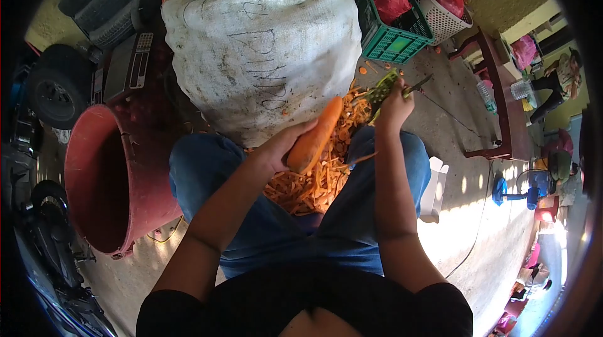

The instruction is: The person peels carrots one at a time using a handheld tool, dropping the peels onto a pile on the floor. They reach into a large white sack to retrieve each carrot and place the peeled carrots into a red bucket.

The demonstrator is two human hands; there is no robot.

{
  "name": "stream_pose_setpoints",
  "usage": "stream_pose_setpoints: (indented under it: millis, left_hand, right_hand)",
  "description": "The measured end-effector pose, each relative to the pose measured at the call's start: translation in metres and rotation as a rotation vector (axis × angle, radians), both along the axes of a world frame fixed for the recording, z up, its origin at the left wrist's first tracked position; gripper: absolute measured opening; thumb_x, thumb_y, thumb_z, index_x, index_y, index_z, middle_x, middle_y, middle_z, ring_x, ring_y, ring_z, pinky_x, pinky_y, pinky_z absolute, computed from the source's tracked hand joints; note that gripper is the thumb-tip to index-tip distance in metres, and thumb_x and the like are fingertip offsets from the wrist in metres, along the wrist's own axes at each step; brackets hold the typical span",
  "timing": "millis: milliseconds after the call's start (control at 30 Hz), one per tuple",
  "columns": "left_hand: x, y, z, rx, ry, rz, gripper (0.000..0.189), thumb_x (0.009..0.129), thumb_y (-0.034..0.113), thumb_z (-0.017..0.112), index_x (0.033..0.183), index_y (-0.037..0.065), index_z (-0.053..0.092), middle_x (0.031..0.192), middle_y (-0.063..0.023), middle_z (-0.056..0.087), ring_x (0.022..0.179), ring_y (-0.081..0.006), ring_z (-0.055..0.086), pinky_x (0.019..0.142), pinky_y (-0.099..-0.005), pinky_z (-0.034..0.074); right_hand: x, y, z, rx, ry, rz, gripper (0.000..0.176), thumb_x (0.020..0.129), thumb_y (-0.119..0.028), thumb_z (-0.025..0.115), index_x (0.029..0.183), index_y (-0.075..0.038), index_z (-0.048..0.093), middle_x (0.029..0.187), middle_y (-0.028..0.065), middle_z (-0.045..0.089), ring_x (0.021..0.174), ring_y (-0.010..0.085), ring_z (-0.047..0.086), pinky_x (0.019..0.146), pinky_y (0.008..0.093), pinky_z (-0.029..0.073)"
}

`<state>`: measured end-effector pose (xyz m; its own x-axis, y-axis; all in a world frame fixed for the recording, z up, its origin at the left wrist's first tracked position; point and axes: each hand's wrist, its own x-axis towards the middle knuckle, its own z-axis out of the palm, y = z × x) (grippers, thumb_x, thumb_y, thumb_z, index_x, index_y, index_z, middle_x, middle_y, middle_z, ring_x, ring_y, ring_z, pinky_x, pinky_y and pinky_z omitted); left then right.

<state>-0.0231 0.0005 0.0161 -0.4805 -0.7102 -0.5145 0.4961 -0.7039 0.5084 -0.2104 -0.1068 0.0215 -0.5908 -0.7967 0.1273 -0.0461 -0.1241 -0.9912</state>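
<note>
My left hand (276,152) is closed around the lower end of a large orange carrot (319,131), whose other end points up and away from me. To its right, my right hand (397,109) grips a yellow-green peeling tool (380,92) with a dotted, hole-like pattern; a thin dark pointed end sticks out on the far side of the fist. The tool is apart from the carrot. Beneath both hands, between my knees, lies a heap of carrot peelings (308,189). One thin strip of peel (362,158) shows beside my right forearm.
A big white woven sack (264,48) stands right in front of me. On the left is a red barrel (151,180), its mouth facing me. A green crate (396,45) and a white basket (449,20) sit ahead right. Farther right, a person (562,79) is near a wooden table (512,111).
</note>
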Motion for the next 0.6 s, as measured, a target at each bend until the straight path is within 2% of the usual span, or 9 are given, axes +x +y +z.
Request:
stream_pose_setpoints:
  millis: [67, 133, 200, 300, 367, 400, 433, 533, 600]
  left_hand:
    - [0.002, -0.005, -0.011, 0.035, 0.055, -0.01, 0.043, 0.082, 0.039, 0.04, 0.104, 0.002, 0.044, 0.086, -0.0093, 0.055, 0.071, -0.0193, 0.057, 0.058, -0.0347, 0.049]
    - [-0.001, -0.008, -0.015, 0.111, 0.066, 0.151, 0.04, 0.083, 0.038, 0.037, 0.101, 0.003, 0.046, 0.085, -0.0082, 0.055, 0.071, -0.0194, 0.057, 0.059, -0.035, 0.049]
    - [-0.003, -0.008, -0.015, 0.13, 0.127, 0.189, 0.039, 0.083, 0.038, 0.038, 0.101, 0.003, 0.046, 0.083, -0.0078, 0.055, 0.07, -0.0198, 0.057, 0.059, -0.0346, 0.049]
    - [0.002, -0.006, -0.028, 0.065, 0.194, 0.151, 0.038, 0.084, 0.037, 0.038, 0.1, 0.003, 0.046, 0.082, -0.0079, 0.055, 0.07, -0.0201, 0.056, 0.06, -0.0334, 0.049]
    - [0.006, -0.004, -0.022, -0.022, 0.189, 0.073, 0.038, 0.084, 0.036, 0.038, 0.1, 0.002, 0.046, 0.082, -0.0083, 0.055, 0.07, -0.02, 0.056, 0.06, -0.0326, 0.049]
    - [0.005, 0.0, -0.004, -0.01, -0.011, 0.007, 0.037, 0.084, 0.034, 0.038, 0.1, 0.001, 0.046, 0.083, -0.0093, 0.055, 0.07, -0.0199, 0.056, 0.06, -0.0316, 0.048]
    - [0.003, 0.003, 0.005, 0.001, -0.207, -0.061, 0.037, 0.084, 0.033, 0.039, 0.101, 0.001, 0.045, 0.084, -0.0102, 0.055, 0.07, -0.0199, 0.056, 0.059, -0.0307, 0.048]
    - [-0.003, 0.012, 0.004, -0.011, -0.071, -0.117, 0.037, 0.084, 0.032, 0.039, 0.1, -0.001, 0.045, 0.083, -0.0118, 0.055, 0.069, -0.0196, 0.056, 0.058, -0.0295, 0.048]
    - [-0.003, 0.007, 0.0, -0.076, 0.094, -0.101, 0.039, 0.083, 0.035, 0.041, 0.101, 0.0, 0.044, 0.082, -0.0124, 0.054, 0.069, -0.0205, 0.056, 0.056, -0.0311, 0.048]
  right_hand:
    - [0.023, 0.021, 0.007, -0.029, -0.109, 0.223, 0.021, 0.082, -0.019, 0.046, 0.077, 0.001, 0.051, 0.059, 0.0031, 0.05, 0.051, 0.0095, 0.043, 0.048, 0.0249, 0.036]
    - [0.052, 0.044, 0.01, 0.008, -0.065, 0.349, 0.021, 0.082, -0.02, 0.047, 0.079, 0.0, 0.051, 0.057, 0.004, 0.049, 0.051, 0.0086, 0.043, 0.048, 0.0247, 0.037]
    - [0.066, 0.063, 0.008, 0.004, 0.22, 0.54, 0.021, 0.082, -0.02, 0.047, 0.079, 0.0, 0.052, 0.059, 0.0082, 0.052, 0.053, 0.0136, 0.049, 0.051, 0.0273, 0.039]
    - [0.076, 0.066, 0.005, -0.11, 0.48, 0.481, 0.018, 0.081, -0.018, 0.047, 0.079, -0.001, 0.053, 0.064, 0.0137, 0.055, 0.057, 0.0206, 0.053, 0.053, 0.0308, 0.041]
    - [0.063, 0.048, -0.011, 0.013, 0.333, 0.387, 0.016, 0.079, -0.015, 0.049, 0.079, 0.0, 0.053, 0.069, 0.017, 0.056, 0.061, 0.0256, 0.055, 0.056, 0.0326, 0.041]
    - [0.05, 0.035, -0.007, -0.065, 0.425, 0.243, 0.017, 0.079, -0.015, 0.049, 0.079, 0.001, 0.054, 0.066, 0.0161, 0.056, 0.058, 0.0237, 0.053, 0.056, 0.0319, 0.04]
    - [0.035, 0.018, -0.003, -0.051, 0.301, 0.14, 0.019, 0.079, -0.016, 0.049, 0.076, 0.002, 0.053, 0.063, 0.0151, 0.054, 0.055, 0.0221, 0.05, 0.055, 0.0314, 0.04]
    - [-0.006, -0.008, -0.002, 0.075, 0.377, -0.111, 0.021, 0.08, -0.017, 0.048, 0.072, 0.002, 0.053, 0.061, 0.01, 0.053, 0.051, 0.0173, 0.046, 0.051, 0.03, 0.039]
    - [-0.013, -0.005, 0.005, 0.016, -0.099, 0.009, 0.021, 0.081, -0.017, 0.048, 0.073, 0.001, 0.053, 0.061, 0.0061, 0.053, 0.051, 0.0137, 0.047, 0.05, 0.0276, 0.039]
